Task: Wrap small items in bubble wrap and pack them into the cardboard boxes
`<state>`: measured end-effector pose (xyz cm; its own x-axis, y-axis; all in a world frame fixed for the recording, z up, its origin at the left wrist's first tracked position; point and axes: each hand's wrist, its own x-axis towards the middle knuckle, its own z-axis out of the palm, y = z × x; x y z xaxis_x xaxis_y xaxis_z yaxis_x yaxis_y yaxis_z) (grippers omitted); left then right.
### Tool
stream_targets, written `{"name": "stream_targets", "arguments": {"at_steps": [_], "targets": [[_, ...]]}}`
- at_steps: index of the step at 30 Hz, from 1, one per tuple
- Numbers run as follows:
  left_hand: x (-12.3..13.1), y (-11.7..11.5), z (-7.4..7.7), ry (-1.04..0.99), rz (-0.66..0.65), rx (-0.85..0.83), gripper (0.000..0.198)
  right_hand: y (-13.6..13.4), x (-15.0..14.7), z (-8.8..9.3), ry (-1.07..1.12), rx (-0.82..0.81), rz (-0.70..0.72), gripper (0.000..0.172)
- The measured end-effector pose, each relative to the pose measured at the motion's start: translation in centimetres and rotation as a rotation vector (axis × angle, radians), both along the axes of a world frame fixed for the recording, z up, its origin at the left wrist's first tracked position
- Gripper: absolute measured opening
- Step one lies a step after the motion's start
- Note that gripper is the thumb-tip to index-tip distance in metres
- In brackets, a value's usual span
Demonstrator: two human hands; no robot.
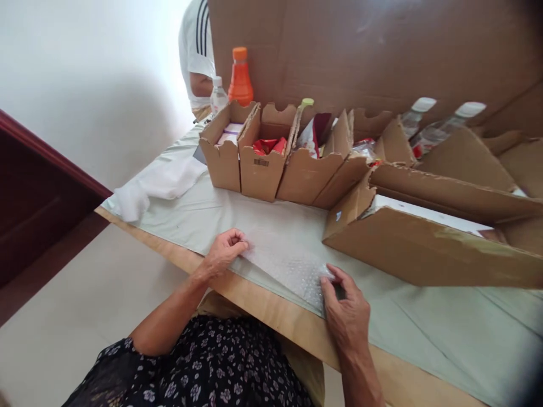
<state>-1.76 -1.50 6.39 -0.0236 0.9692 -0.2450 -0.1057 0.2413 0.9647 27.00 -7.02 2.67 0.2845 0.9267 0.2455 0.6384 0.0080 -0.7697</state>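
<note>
A strip of clear bubble wrap (284, 265) stretches between my two hands over the cloth near the table's front edge. My left hand (227, 249) pinches its left end between thumb and fingers. At the other end, my right hand (345, 299) grips the bubble wrap's right corner, thumb and fingers closed round it. Part of that corner is hidden by the fingers.
Cardboard bins (261, 169) holding packets and boxes line the back, and a long cardboard tray (432, 249) stands right. An orange bottle (240, 79) rises behind them. White wrapping (165, 178) lies left on the pale cloth (195, 212). Another person (197, 56) is behind a cardboard partition (360, 51).
</note>
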Motion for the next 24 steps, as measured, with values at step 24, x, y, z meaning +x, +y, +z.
{"name": "stream_targets", "arguments": {"at_steps": [24], "targets": [[0.7, 4.6, 1.1, 0.532, -0.246, 0.31, 0.016, -7.7, -2.9, 1.7, 0.283, -0.165, 0.11, 0.044]]}}
